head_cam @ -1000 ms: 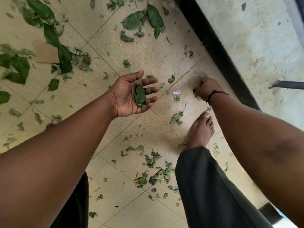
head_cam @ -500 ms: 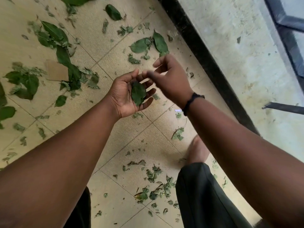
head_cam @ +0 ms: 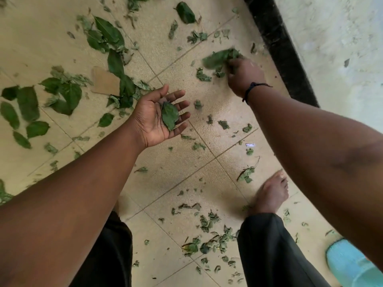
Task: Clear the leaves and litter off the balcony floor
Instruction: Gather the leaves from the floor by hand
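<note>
Moved: right hand (head_cam: 244, 76) left the left palm, now down by the wall.
R grip: fingers curled on blurry leaf bunch (head_cam: 219, 59).
L grip: left hand (head_cam: 159, 117) spread, palm up, green leaf (head_cam: 170, 118) lying in it.
Floor (head_cam: 186, 166): leaves & bits all over.

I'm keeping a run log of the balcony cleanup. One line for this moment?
left hand: palm up, leaf resting | right hand: grip on leaves near wall | floor: littered
</note>
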### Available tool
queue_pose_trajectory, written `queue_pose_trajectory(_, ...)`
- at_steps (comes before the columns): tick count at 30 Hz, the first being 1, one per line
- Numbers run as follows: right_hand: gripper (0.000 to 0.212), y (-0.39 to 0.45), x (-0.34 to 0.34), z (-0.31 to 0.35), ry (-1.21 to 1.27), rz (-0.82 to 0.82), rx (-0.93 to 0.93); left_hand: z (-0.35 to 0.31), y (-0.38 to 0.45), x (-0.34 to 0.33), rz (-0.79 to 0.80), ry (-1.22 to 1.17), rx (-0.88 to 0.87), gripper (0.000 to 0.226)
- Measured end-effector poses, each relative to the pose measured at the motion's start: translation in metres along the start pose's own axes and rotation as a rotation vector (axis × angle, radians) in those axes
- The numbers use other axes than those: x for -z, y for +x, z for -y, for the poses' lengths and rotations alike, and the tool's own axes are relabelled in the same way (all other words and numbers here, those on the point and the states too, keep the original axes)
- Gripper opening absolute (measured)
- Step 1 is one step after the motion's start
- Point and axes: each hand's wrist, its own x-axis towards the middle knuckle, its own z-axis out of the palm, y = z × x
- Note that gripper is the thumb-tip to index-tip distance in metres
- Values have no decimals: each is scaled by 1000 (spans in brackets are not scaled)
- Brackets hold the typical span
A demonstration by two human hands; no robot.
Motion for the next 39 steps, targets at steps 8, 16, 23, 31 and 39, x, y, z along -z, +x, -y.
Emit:
queue_pose_trajectory(8,29,-76,4,39,434,-162,-95,-2,-14,11,-59,-93,-51,33)
queue_pose_trajectory(16,15,-175,16,138,993,424,-183,-4,-48,17,-54,-342,-67,34)
queue_pose_trajectory(23,21,-211,16,218,549,211,-100,-21,-121,78,59,-489,-43,38)
queue_pose_trajectory(31,21,-165,-1,221,257,231,5,-24,-149,132,-9,-553,-177,46)
queue_pose_trajectory(39,19,-75,24,116,-419,378,-68,1,-103,95,-138,-674,-158,62)
